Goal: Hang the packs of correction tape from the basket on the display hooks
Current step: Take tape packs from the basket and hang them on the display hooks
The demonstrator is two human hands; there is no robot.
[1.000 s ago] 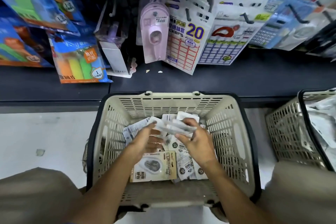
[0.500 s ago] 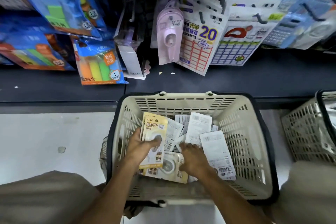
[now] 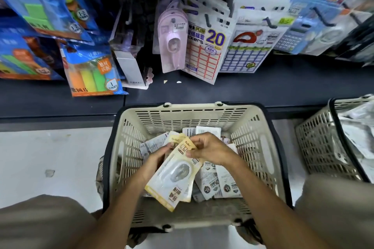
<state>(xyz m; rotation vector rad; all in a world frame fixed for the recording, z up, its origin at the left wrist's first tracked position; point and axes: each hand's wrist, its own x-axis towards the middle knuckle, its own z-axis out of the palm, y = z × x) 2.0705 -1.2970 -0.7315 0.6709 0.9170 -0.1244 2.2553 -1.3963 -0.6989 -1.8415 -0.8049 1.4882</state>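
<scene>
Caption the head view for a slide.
Both hands, left hand and right hand, gather yellow correction tape packs over the beige basket below the display hooks.

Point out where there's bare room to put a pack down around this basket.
Free: the dark shelf ledge between the hanging sticker packs and the basket rim, and the pale floor left of the basket. Crowded: the basket's inside, under both hands, and the second basket on the right.

Plastic, card and glossy film

The beige basket [image 3: 245, 127] is moulded of matt slotted plastic; the yellow packs [image 3: 176, 180] are printed card under glossy clear blisters; the shelf [image 3: 263, 91] is finished in dark matt coating
</scene>
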